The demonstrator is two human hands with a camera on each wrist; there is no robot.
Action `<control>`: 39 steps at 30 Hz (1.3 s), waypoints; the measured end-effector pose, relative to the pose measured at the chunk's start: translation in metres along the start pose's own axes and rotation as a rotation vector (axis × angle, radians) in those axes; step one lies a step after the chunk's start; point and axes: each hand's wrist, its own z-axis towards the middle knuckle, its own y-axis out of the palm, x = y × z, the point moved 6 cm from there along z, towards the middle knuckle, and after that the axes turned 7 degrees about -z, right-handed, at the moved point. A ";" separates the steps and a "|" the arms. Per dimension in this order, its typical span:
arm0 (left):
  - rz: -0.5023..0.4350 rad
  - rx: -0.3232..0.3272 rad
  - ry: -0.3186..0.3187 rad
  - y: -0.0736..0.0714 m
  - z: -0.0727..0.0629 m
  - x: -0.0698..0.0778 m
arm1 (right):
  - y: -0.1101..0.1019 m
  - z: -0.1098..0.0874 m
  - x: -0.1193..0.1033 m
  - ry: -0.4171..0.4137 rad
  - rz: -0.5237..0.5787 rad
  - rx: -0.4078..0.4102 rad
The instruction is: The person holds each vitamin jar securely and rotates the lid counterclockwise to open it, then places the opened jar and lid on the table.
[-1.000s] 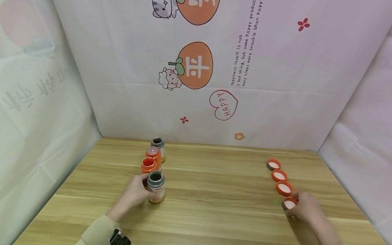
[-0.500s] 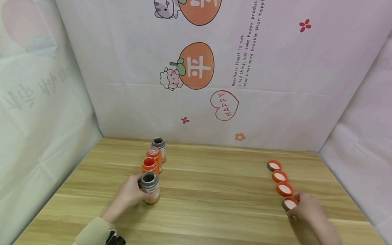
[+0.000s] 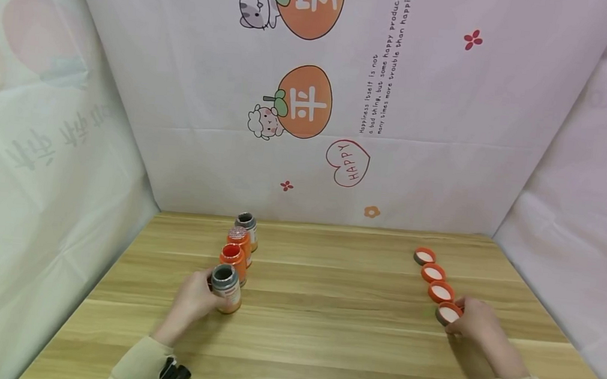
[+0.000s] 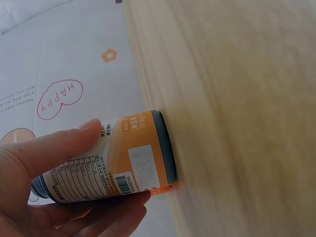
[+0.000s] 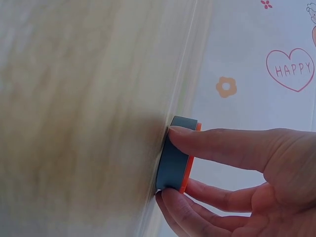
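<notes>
My left hand (image 3: 195, 296) grips a grey-rimmed pill bottle (image 3: 229, 297) with no cap on, upright on the wooden table. In the left wrist view the bottle (image 4: 123, 163) shows an orange and white label with a barcode, thumb on one side and fingers on the other. On the right, my right hand (image 3: 478, 325) pinches a grey cap (image 5: 173, 158) by its edge; it lies with its orange rim and white liner facing up. Behind the held bottle stand an orange bottle (image 3: 233, 258), another orange bottle with a silvery seal (image 3: 238, 238), and a grey one (image 3: 247, 225).
Three upturned caps run in a slanting row beyond my right hand: an orange cap (image 3: 441, 292), a second orange cap (image 3: 433, 273) and a grey cap (image 3: 424, 257). A printed white cloth (image 3: 422, 133) hangs behind the wooden table (image 3: 326, 300) and along both sides.
My left hand has moved the grey-rimmed bottle left, nearly into line with the other bottles. The right hand stays at the nearest cap, with hardly any shift.
</notes>
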 end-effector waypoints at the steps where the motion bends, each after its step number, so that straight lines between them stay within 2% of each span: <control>1: -0.002 -0.001 -0.002 0.000 0.000 0.000 | 0.000 0.000 0.000 0.000 0.001 0.001; 13: 0.011 0.017 0.014 -0.004 0.003 -0.003 | -0.001 0.000 -0.001 0.013 0.004 -0.004; 26: 0.030 -0.018 0.048 -0.003 0.001 -0.004 | -0.001 -0.002 -0.001 0.010 0.000 -0.011; 34: 0.059 -0.071 0.003 -0.005 -0.004 -0.008 | -0.002 -0.004 0.002 0.006 -0.008 -0.030; 39: 0.112 -0.085 -0.003 -0.006 -0.008 -0.008 | -0.002 -0.005 0.004 0.007 -0.003 -0.044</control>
